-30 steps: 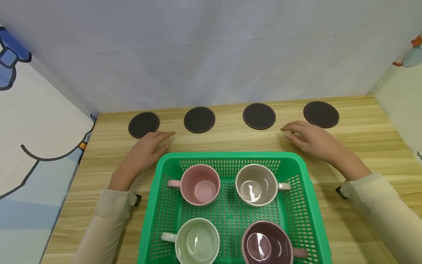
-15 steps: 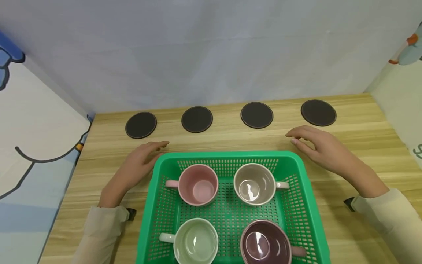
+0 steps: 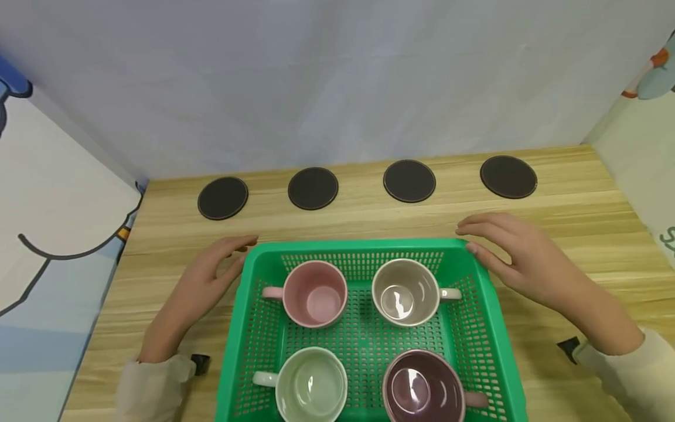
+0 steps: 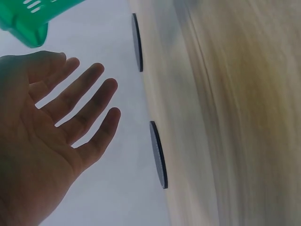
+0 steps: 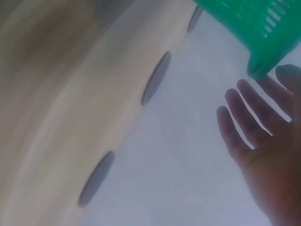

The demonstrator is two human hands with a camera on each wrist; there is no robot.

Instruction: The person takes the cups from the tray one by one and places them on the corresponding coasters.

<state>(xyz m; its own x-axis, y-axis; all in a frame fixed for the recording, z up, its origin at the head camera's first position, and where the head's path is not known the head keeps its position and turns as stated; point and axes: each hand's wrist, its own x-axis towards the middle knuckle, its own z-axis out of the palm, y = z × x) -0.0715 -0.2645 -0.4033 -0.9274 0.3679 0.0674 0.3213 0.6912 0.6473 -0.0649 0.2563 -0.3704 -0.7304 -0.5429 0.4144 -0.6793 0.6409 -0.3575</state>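
A green plastic basket (image 3: 364, 246) stands on the wooden table, holding a pink cup (image 3: 316, 294), a beige cup (image 3: 406, 292), a pale green cup (image 3: 312, 384) and a dark purple cup (image 3: 423, 387). At its far left corner is my left hand (image 3: 203, 282), fingers loosely extended and holding nothing. In the left wrist view, a gap shows between those fingers and the basket. My right hand (image 3: 519, 258) is by the far right corner, fingers spread and slightly bent. Its fingertips overlap the rim in the head view; whether they touch it I cannot tell.
Behind the basket, several black round coasters (image 3: 313, 188) lie in a row along the back of the wooden table (image 3: 364, 223). A pale grey cloth wall (image 3: 337, 88) rises behind them. Printed panels (image 3: 58, 234) stand at the left and right.
Both hands have drawn back toward me from beside the coasters to the basket's far corners. The basket and cups stay in place, while the view shifts slightly.
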